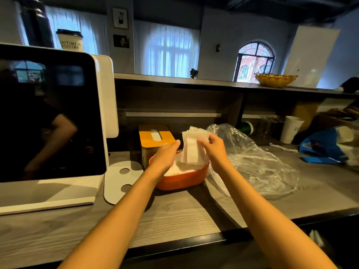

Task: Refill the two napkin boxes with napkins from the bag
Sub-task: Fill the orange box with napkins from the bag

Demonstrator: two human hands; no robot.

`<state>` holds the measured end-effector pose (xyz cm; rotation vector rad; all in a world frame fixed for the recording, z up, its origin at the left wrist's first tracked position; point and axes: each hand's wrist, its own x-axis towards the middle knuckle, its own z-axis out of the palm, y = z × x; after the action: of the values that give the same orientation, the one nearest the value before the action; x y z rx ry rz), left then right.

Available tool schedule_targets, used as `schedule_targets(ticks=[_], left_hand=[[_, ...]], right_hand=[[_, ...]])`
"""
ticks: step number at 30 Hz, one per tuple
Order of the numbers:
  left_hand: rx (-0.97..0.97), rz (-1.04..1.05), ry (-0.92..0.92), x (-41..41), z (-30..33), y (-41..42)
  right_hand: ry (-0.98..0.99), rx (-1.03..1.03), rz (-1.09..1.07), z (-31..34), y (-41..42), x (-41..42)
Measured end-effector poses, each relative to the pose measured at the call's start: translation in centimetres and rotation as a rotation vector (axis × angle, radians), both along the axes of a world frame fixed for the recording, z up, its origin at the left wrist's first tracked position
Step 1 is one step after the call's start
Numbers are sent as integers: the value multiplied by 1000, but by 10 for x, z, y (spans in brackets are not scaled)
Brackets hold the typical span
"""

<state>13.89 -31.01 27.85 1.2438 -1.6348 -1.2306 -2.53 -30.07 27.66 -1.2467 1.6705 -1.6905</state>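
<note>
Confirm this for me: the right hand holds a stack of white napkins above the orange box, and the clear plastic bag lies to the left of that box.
One detail is wrong. The head view shows the clear plastic bag lying to the right of the orange box, not the left. The rest stands: the right hand holds the stack of white napkins above that box.

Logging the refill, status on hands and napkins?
Right hand grips napkin stack over orange box. Left hand open at box rim. Nothing blocking.

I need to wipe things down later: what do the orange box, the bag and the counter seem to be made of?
Orange box: smooth moulded plastic, probably, with a soft sheen.
Bag: thin clear plastic film, crinkled and glossy.
Counter: grey wood-grain surface, matte; wood or laminate, cannot tell.
</note>
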Motion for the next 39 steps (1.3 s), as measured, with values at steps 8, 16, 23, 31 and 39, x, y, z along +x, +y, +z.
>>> schedule_targets(ticks=[8, 16, 23, 31, 39], left_hand=[[-81, -151, 246, -22, 16, 30], [-290, -352, -78, -3, -26, 63], [-258, -56, 40, -18, -76, 95], [-166, 301, 341, -53, -76, 105], [-183, 311, 374, -55, -75, 106]], right_hand=[[-401, -141, 133, 21, 39, 11], [-217, 129, 438, -29, 117, -26], [-21, 114, 272, -71, 135, -18], [-185, -18, -79, -72, 118, 10], [-74, -33, -89, -75, 116, 13]])
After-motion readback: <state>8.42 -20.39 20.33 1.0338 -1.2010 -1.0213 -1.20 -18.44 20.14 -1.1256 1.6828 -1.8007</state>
